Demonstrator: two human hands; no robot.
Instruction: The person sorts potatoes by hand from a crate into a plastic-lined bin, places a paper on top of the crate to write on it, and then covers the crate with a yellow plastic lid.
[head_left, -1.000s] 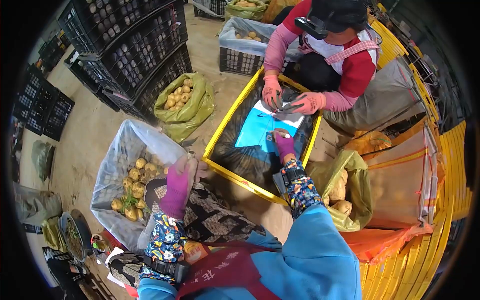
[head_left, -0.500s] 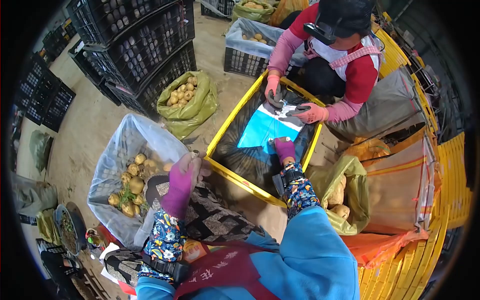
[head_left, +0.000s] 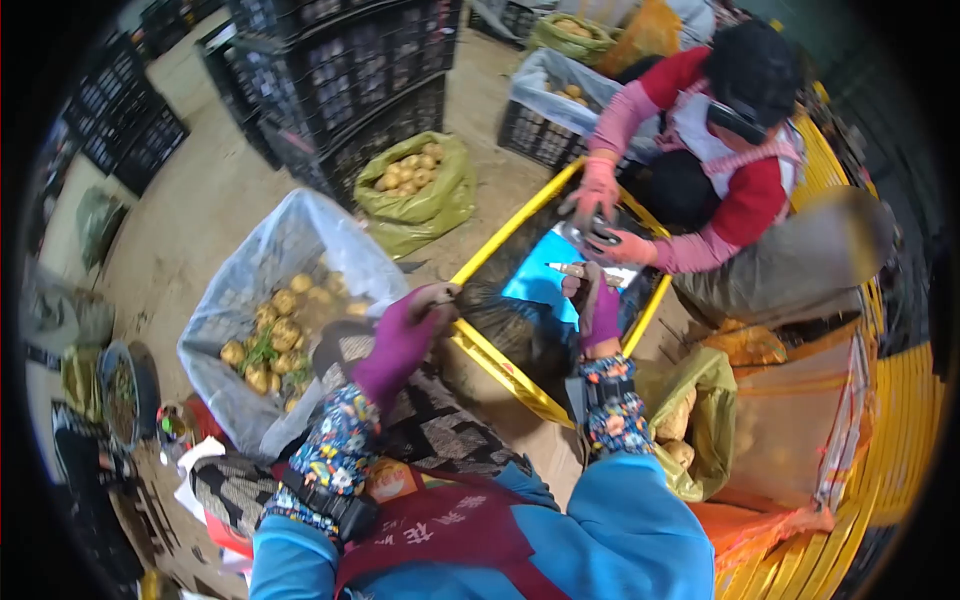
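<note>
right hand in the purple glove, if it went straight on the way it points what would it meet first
Most likely the co-worker's pink-gloved hand, close beyond the right hand over the yellow crate; depth is unclear, so it might pass beneath.

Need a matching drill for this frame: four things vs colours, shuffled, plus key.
Things:
1. crate rim
2. sack of potatoes by the stacked black crates
3. sheet lying inside the crate
4. glove on the left hand

Colours:
A. blue
B. purple
C. yellow
D. green

Pairs: 1-C, 2-D, 3-A, 4-B
</note>
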